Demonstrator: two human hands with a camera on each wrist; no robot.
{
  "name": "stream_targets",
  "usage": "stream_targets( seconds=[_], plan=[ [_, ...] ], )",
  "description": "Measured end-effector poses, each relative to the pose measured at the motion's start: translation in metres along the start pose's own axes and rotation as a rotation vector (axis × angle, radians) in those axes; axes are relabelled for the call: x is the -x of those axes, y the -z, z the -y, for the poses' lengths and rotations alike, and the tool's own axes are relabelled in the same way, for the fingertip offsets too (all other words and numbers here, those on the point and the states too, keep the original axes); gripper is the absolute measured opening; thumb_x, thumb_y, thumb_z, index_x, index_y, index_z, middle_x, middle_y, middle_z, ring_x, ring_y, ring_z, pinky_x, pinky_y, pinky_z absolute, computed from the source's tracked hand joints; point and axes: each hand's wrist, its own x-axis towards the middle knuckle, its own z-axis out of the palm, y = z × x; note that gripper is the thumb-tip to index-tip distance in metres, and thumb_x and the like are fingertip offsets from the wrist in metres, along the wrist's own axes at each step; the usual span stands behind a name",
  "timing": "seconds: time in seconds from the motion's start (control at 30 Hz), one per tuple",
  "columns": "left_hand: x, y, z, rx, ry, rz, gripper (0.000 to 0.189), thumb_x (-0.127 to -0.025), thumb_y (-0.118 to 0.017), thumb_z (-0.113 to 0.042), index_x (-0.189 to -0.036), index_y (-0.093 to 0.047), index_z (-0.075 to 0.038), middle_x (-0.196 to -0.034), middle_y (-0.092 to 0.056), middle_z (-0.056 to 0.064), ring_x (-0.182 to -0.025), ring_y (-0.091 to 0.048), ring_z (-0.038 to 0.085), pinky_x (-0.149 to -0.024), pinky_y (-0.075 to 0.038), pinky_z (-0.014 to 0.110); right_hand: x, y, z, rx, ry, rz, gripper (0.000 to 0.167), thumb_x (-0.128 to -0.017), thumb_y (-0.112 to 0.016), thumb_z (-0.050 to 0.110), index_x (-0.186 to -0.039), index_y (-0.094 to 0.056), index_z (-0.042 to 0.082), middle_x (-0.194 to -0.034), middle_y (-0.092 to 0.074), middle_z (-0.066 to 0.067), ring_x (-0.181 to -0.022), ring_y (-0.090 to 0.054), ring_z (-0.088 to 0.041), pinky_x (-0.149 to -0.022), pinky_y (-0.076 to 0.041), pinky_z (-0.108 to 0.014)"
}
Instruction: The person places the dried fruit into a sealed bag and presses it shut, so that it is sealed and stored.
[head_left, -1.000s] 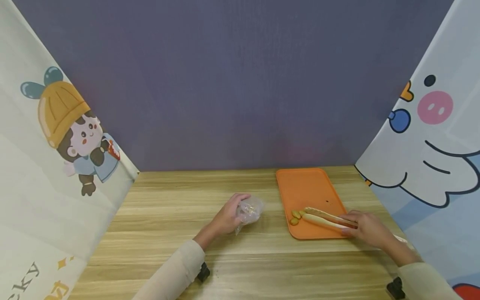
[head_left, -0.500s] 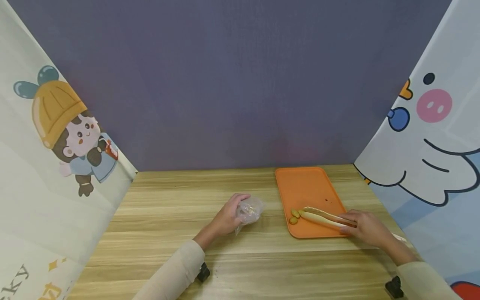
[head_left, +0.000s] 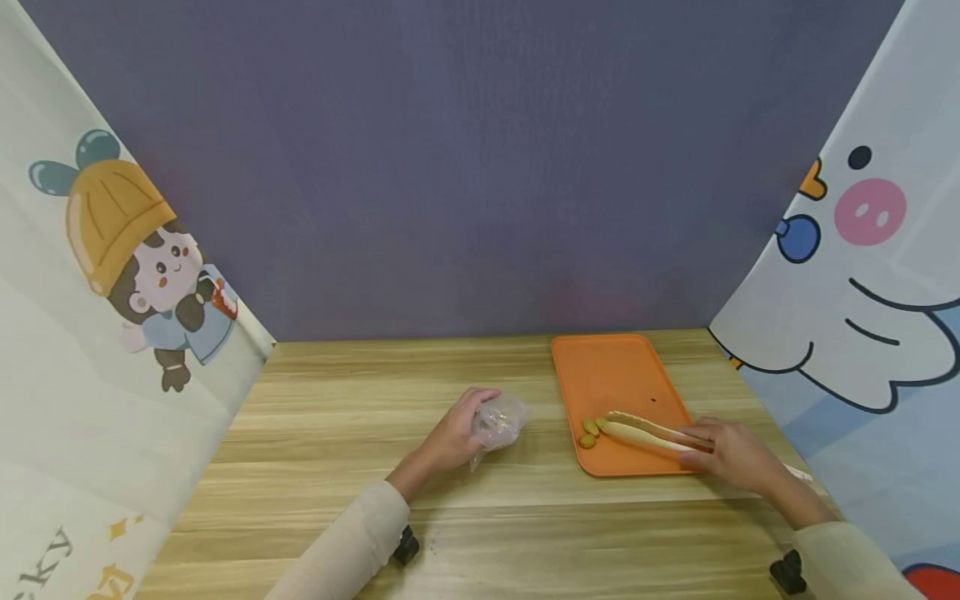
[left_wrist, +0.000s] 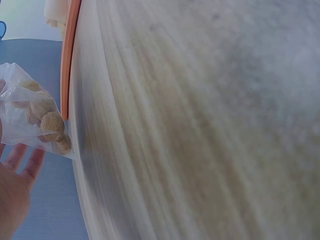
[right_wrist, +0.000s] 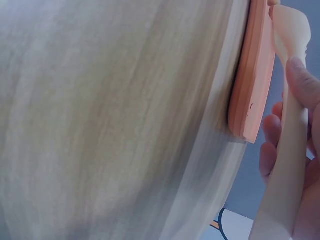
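Note:
My left hand (head_left: 450, 433) holds a clear plastic bag (head_left: 500, 419) over the middle of the table. Several round tan pieces (left_wrist: 51, 122) show through the bag in the left wrist view. With my right hand (head_left: 735, 454) I grip cream-coloured tongs (head_left: 645, 437) by their arms, thumb on one side and fingers on the other. The tongs reach left, low over the near part of an orange tray (head_left: 607, 367). Their tips are right at a few small yellow-brown pieces (head_left: 588, 442) in the tray's near left corner.
The wood-grain table (head_left: 345, 400) runs back to a dark grey-blue wall panel (head_left: 480, 167). Printed cartoon sheets stand at the left and right sides. A tiny dark speck (head_left: 653, 400) lies on the tray. A whitish strip (head_left: 797, 473) shows behind the right wrist.
Both hands, the bag and the tongs stay in about the same places. The head view has shifted slightly.

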Motion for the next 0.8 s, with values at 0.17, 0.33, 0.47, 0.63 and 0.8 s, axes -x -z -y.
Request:
stream_targets(
  seconds=[0.17, 0.33, 0.47, 0.63, 0.8],
  plan=[
    [0.0002, 0.0000, 0.0005, 0.007, -0.001, -0.002, 0.074, -0.076, -0.068, 0.004, -0.146, -0.048, -0.009, -0.143, -0.055, 0.008, -0.134, -0.053, 0.026, -0.117, -0.042, 0.048, -0.0015, -0.0006, -0.0002, 0.028, 0.081, -0.077, 0.040, -0.079, -0.085, 0.026, -0.112, -0.078, 0.005, -0.097, -0.075, -0.004, -0.081, -0.070, -0.019, -0.068, -0.059, -0.037],
    [0.0003, -0.0004, 0.0014, 0.004, 0.006, 0.003, 0.074, -0.077, -0.067, 0.005, -0.146, -0.048, -0.011, -0.144, -0.054, 0.007, -0.135, -0.052, 0.026, -0.118, -0.041, 0.046, -0.0034, 0.0015, 0.0000, 0.021, 0.097, -0.097, 0.039, -0.078, -0.086, 0.024, -0.111, -0.078, 0.005, -0.097, -0.075, -0.004, -0.080, -0.069, -0.018, -0.067, -0.059, -0.037],
    [0.0005, -0.0008, 0.0015, 0.008, 0.006, 0.003, 0.074, -0.077, -0.067, 0.006, -0.147, -0.048, -0.011, -0.145, -0.054, 0.007, -0.136, -0.052, 0.025, -0.118, -0.041, 0.046, -0.0054, 0.0038, 0.0000, 0.010, 0.109, -0.106, 0.040, -0.078, -0.086, 0.023, -0.111, -0.078, 0.005, -0.098, -0.075, -0.004, -0.080, -0.069, -0.016, -0.066, -0.058, -0.035],
    [0.0007, -0.0007, 0.0015, 0.009, 0.007, 0.004, 0.073, -0.078, -0.067, 0.005, -0.147, -0.048, -0.011, -0.145, -0.054, 0.007, -0.136, -0.052, 0.025, -0.118, -0.041, 0.046, -0.0075, 0.0053, 0.0017, 0.001, 0.153, -0.126, 0.039, -0.077, -0.086, 0.021, -0.111, -0.078, 0.004, -0.095, -0.074, -0.001, -0.073, -0.059, 0.000, -0.059, -0.050, -0.026],
    [-0.0002, -0.0011, 0.0027, 0.001, 0.001, 0.006, 0.073, -0.078, -0.067, 0.005, -0.147, -0.048, -0.010, -0.145, -0.054, 0.007, -0.136, -0.052, 0.025, -0.118, -0.041, 0.046, -0.0090, 0.0060, 0.0054, -0.024, 0.139, -0.104, 0.039, -0.080, -0.084, 0.021, -0.114, -0.077, 0.003, -0.098, -0.074, -0.005, -0.067, -0.047, 0.008, -0.057, -0.045, -0.022]
  ],
)
